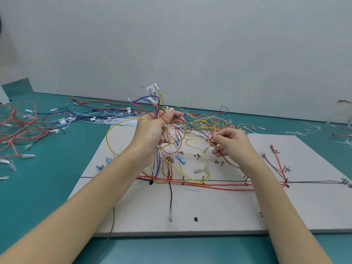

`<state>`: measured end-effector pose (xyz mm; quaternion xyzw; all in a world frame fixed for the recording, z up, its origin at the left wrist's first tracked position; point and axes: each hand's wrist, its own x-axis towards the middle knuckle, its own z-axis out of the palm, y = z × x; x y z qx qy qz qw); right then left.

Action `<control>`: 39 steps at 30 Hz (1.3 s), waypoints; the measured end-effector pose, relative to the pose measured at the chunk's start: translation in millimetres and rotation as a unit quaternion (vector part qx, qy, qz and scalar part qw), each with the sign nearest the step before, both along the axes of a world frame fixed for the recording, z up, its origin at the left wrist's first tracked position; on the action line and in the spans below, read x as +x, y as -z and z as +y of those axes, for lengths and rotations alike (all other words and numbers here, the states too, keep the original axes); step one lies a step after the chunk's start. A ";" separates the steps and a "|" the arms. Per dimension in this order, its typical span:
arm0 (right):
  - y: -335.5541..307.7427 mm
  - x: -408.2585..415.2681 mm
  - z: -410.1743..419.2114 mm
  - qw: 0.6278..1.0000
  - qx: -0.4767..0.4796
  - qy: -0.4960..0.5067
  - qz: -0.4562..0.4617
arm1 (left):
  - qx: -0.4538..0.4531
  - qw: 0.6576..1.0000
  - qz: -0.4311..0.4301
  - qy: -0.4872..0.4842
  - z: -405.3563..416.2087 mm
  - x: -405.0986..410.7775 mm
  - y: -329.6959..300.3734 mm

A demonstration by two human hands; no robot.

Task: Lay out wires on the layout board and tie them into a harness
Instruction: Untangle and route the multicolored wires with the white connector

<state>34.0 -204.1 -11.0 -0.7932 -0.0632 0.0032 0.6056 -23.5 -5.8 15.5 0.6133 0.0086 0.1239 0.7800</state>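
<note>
the teal work table (47, 187) carries the pale grey rectangular layout board (219, 210), where long red wires (219, 185) already run along the drawn black line and a loose heap of red and blue spare wires (28, 126) lies well off to my left. above the board my left hand (154, 130) has its fingers curled round a tangled bundle of yellow, red and blue wires (190, 126), with a small white plastic connector (152, 88) sticking up above my fist. my right hand (231, 143) pinches a thin brown wire (228, 162) near its clear-sleeved end, thumb and fingertips closed narrowly on it.
</note>
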 end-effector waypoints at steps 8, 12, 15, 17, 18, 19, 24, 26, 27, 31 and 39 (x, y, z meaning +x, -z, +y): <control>0.7 5.4 -8.6 0.998 0.021 0.042 0.047 | 0.002 0.999 -0.013 -0.043 -1.3 -1.6 -1.4; 0.4 6.3 -9.2 0.997 0.011 0.064 0.039 | 0.016 0.999 -0.009 -0.048 -3.6 -2.1 -0.1; -4.5 6.1 -13.7 0.996 0.046 0.052 0.059 | 0.012 0.999 -0.004 -0.044 -1.2 -1.0 0.0; -8.2 4.8 -17.2 0.994 0.075 0.017 0.074 | 0.004 0.999 0.005 -0.042 0.5 -0.4 0.5; -9.5 3.7 -17.8 0.993 0.082 -0.009 0.080 | 0.001 0.999 0.010 -0.043 1.0 0.0 0.8; -10.2 2.1 -17.5 0.992 0.081 -0.034 0.085 | -0.002 0.999 0.013 -0.043 1.3 0.5 1.3; -10.6 -0.6 -16.1 0.992 0.043 -0.074 0.095 | -0.018 0.999 0.019 -0.041 2.4 2.3 2.0; -10.9 -0.7 -17.2 0.993 0.034 -0.073 0.089 | -0.018 0.999 0.013 -0.041 2.4 2.3 2.5; -10.7 -0.5 -17.9 0.994 0.034 -0.070 0.083 | -0.017 0.999 0.011 -0.042 2.2 2.3 2.7; -9.0 0.6 -18.2 0.997 0.009 -0.046 0.055 | -0.012 0.999 0.015 -0.040 0.4 2.3 3.6; -5.5 5.3 -17.6 0.995 0.078 0.001 0.055 | 0.004 0.999 0.012 -0.042 -0.4 2.7 4.3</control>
